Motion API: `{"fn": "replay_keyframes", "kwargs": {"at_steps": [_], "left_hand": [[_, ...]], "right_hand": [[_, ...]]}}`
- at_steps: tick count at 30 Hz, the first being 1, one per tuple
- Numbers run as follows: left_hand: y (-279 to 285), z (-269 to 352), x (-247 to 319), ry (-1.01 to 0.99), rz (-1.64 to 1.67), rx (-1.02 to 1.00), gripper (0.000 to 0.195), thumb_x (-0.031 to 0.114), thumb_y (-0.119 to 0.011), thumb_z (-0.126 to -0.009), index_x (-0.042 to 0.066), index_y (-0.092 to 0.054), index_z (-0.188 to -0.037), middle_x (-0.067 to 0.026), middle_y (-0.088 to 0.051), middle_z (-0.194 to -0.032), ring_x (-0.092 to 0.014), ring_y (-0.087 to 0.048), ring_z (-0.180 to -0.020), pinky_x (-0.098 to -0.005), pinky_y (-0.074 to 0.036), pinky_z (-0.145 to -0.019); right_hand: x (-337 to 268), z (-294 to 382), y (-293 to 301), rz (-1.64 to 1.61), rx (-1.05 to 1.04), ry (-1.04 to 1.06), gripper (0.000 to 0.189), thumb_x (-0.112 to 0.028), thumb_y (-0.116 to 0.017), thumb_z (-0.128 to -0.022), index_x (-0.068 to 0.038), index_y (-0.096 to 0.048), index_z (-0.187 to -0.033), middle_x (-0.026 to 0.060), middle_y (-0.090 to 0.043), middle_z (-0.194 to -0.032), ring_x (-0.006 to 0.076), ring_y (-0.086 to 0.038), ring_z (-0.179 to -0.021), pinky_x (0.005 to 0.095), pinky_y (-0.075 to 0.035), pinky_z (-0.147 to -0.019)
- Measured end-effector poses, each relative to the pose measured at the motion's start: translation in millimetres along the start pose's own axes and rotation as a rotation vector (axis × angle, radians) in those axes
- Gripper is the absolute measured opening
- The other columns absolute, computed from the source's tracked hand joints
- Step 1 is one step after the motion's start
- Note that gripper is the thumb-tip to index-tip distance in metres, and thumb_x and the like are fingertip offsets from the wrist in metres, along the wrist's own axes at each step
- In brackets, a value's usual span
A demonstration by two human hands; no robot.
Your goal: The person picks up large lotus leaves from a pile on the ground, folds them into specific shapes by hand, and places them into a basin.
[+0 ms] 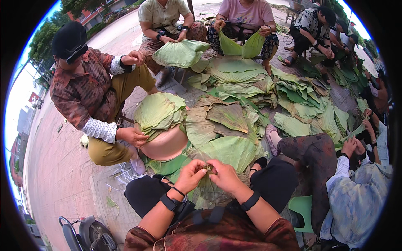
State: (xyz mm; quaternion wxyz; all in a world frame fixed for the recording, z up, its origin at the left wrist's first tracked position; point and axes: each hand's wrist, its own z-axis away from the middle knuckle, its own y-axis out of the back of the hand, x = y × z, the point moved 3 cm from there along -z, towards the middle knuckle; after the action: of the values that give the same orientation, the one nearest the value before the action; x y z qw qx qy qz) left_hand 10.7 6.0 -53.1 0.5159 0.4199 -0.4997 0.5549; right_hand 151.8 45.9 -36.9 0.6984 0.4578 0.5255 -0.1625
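Note:
My left hand (191, 176) and my right hand (228, 178) meet just above my lap. Thumbs and fingertips of both pinch the small, brownish edge of a lotus leaf (215, 191). Its dull green-brown blade hangs below the fingers, between my knees, and my hands and forearms cover part of it. Just beyond my fingertips, a broad pale green lotus leaf (230, 150) lies on a pile. Wilted brown leaves (201, 124) are heaped farther back on the same pile.
Left of the pile, a pink plastic basin (165, 144) carries stacked leaves (160, 111), touched by a seated person (91, 94). White strings (122, 175) lie on the paving. More leaf stacks (238, 75) spread behind. Other people sit around, one holding a folded leaf (241, 45). A green stool (301, 213) stands right.

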Motion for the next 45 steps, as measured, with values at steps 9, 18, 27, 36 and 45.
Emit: {"fn": "replay_keyframes", "kwargs": {"at_steps": [9,18,27,36,45], "left_hand": [[32,16,0,-0.127,-0.321,0.192,0.025,0.004,-0.056,-0.079,0.002,-0.052,-0.104,-0.0044,-0.049,-0.091,-0.01,-0.051,-0.073,-0.0206,-0.044,-0.063],[76,39,-69,0.117,-0.314,0.308,0.022,0.005,-0.056,-0.079,-0.002,-0.053,-0.101,-0.0053,-0.051,-0.093,-0.01,-0.053,-0.079,-0.0221,-0.046,-0.065],[68,30,-94,0.28,-0.275,0.27,0.023,0.008,-0.056,-0.08,-0.002,-0.054,-0.101,-0.0035,-0.057,-0.082,-0.008,-0.053,-0.073,-0.021,-0.044,-0.064],[73,26,-110,0.431,-0.315,0.232,0.019,0.007,-0.055,-0.082,0.0,-0.054,-0.1,0.0002,-0.056,-0.088,-0.006,-0.051,-0.078,-0.0207,-0.044,-0.073],[83,22,-122,0.399,-0.291,0.272,0.022,0.007,-0.056,-0.08,-0.002,-0.053,-0.1,-0.0026,-0.059,-0.084,-0.006,-0.053,-0.071,-0.0213,-0.045,-0.063]], "right_hand": [[2,-31,-14,0.207,-0.065,0.054,0.014,-0.011,-0.06,-0.065,-0.006,-0.056,-0.078,0.0115,-0.053,-0.077,0.0306,-0.054,-0.075,0.0391,-0.044,-0.064],[67,-102,65,-0.497,0.305,-0.307,0.014,0.0,-0.057,-0.073,0.0,-0.054,-0.087,0.003,-0.055,-0.066,0.01,-0.054,-0.052,0.0223,-0.044,-0.045],[138,-143,98,-1.036,0.597,-0.287,0.019,-0.001,-0.057,-0.077,-0.002,-0.048,-0.094,0.0074,-0.057,-0.075,0.0162,-0.059,-0.058,0.0279,-0.052,-0.052],[137,-175,82,-1.13,0.521,-0.177,0.016,-0.001,-0.054,-0.079,-0.003,-0.048,-0.093,0.0087,-0.057,-0.081,0.0184,-0.06,-0.066,0.0311,-0.052,-0.06],[180,-170,49,-1.07,0.602,-0.587,0.064,-0.001,-0.053,-0.078,0.002,-0.015,-0.129,0.0194,-0.048,-0.103,0.0326,-0.059,-0.085,0.0368,-0.051,-0.069]]}}
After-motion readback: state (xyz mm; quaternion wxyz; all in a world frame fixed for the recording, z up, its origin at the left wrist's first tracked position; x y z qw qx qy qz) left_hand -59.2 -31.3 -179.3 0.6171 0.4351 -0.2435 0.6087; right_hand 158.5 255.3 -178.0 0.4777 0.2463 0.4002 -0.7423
